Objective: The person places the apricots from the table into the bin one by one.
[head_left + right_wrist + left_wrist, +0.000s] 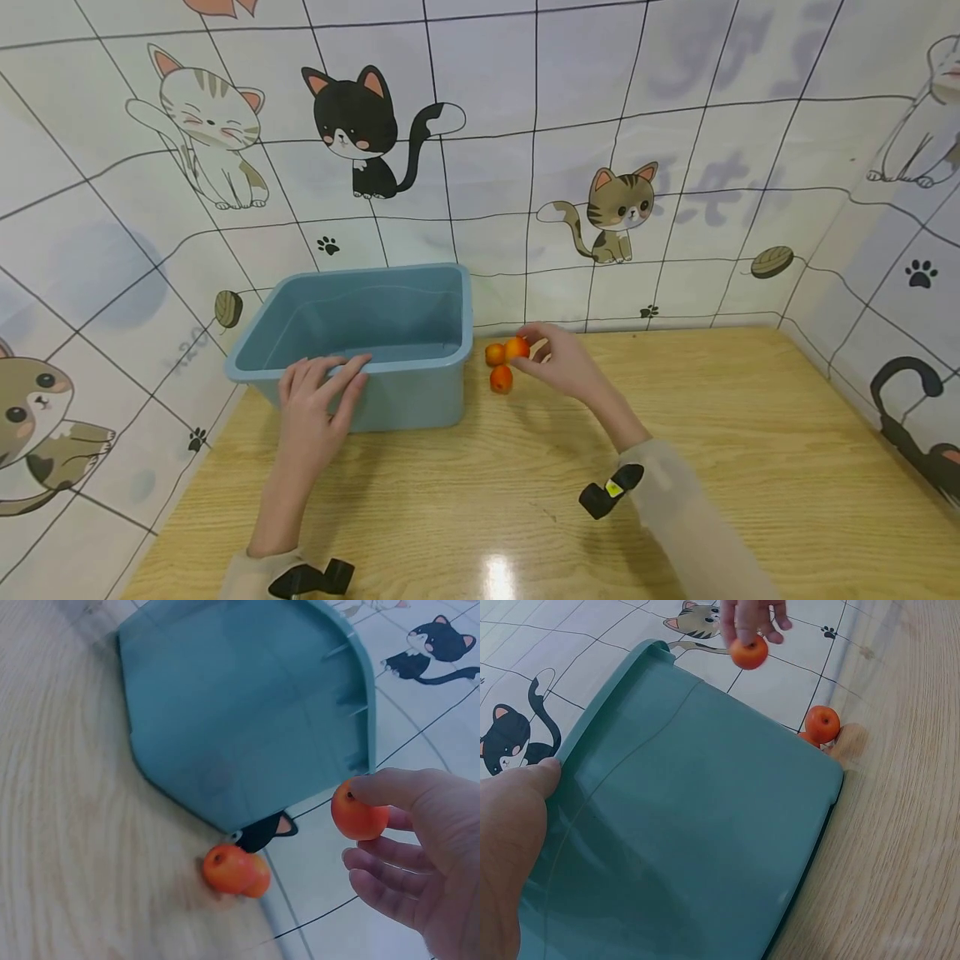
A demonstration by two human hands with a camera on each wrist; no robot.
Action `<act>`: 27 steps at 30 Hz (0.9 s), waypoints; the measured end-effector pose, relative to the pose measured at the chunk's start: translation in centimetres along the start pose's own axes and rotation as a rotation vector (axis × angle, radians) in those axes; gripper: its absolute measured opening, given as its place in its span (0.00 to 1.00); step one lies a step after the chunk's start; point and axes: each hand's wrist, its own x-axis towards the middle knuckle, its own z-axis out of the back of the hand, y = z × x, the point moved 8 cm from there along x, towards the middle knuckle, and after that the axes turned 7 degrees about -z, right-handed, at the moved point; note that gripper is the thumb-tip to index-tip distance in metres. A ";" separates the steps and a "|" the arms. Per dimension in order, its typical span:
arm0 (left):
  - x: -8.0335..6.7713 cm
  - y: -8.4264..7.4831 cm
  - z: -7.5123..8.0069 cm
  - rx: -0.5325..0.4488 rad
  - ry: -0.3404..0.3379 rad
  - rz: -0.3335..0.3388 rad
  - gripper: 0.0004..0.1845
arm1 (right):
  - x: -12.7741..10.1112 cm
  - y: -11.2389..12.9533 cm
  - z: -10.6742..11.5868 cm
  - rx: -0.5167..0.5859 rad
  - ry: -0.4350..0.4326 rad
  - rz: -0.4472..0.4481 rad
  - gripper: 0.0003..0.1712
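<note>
Wood-grain table (750,467) fills a corner walled with glossy cat-patterned tile sheeting (600,108). Against the back wall sits a blue plastic tub (405,333); the left hand (318,408) rests on its near rim, fingers straight and slightly spread. Just beside the tub, the right hand (562,362) pinches one orange fruit (517,347) lifted above two more fruits (498,367) lying on the table.

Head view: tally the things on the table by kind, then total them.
Orange fruit: 3, one pinched in the right hand, two on the table at and
Blue tub: 1, left hand on its rim
Total: 4
</note>
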 end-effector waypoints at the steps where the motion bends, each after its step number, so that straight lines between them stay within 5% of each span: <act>1: 0.0 0.0 0.0 0.000 0.000 0.001 0.19 | 0.1 0.5 0.2 -0.003 -0.008 0.012 0.24; 13: 0.1 0.1 -0.1 0.011 -0.008 -0.017 0.22 | 1.3 5.4 2.3 0.006 -0.066 0.071 0.25; 27: 0.1 0.0 0.1 0.002 -0.005 -0.002 0.19 | 1.8 9.8 0.7 0.004 -0.021 0.132 0.25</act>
